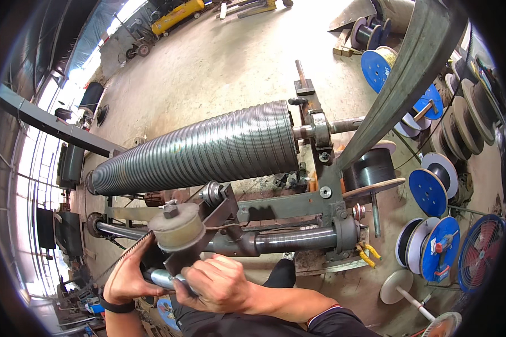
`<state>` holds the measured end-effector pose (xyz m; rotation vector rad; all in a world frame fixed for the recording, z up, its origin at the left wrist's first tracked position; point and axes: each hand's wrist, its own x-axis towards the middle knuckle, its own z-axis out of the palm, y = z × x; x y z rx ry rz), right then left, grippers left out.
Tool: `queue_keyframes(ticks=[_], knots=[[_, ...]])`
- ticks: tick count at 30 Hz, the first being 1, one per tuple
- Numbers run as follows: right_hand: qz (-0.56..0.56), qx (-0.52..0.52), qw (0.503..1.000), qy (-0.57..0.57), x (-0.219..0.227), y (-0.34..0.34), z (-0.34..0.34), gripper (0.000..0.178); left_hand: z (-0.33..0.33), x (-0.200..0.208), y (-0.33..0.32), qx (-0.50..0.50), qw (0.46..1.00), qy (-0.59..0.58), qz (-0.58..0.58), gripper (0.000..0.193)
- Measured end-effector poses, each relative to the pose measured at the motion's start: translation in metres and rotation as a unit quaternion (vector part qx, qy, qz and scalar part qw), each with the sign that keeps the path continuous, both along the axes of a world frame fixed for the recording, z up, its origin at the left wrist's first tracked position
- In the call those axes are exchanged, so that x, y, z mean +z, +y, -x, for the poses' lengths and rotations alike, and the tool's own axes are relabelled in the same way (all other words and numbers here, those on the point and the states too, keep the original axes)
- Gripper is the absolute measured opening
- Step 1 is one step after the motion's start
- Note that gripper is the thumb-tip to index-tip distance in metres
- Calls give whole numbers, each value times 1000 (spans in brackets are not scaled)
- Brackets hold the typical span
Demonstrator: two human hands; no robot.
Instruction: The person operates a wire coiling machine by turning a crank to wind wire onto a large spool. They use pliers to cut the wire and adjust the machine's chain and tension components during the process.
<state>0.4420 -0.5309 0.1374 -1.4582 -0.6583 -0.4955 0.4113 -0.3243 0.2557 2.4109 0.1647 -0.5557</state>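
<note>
My right hand is closed round a short silver metal cylinder below a pale round roller. My left hand is at the left of the same cylinder, its thumb near the cylinder's end and the index finger stretched up beside the roller. The left thumb and index finger are apart; the other left fingers are hidden. A thin ribbed strip runs along the outside of the left hand to the roller. The roller sits on a dark bracket mounted on a steel shaft.
Beyond the bracket lies a long drum wound with grey wire or cable. A thick metal beam rises at the right. Blue-sided spools and a red fan stand on the right-hand floor. A yellow tank is far back.
</note>
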Motion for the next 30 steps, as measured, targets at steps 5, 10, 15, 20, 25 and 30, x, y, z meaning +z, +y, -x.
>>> queue_keyframes(ticks=[5, 10, 15, 20, 25, 30], knots=[[-5, -23, 1000, 16, -2, -17, 4, 14, 3, -2, -14, -3, 999, -2, 36, 118], [-10, -50, 998, 32, -4, -38, 2, 16, -12, -1, -41, -50, 998, -4, 28, 117], [-29, -79, 996, 35, -5, -52, -2, 18, -24, 1, -67, -17, 996, 32, 86, 124], [-46, -81, 995, 36, -6, -66, -6, 18, -22, 2, -84, 10, 992, 39, 116, 125], [-54, -89, 994, 29, -1, -72, -7, 18, -27, 8, -98, 7, 990, 58, 126, 124], [-45, -110, 993, 26, -6, -86, -13, 17, -40, 4, -108, -53, 995, 48, 70, 125]])
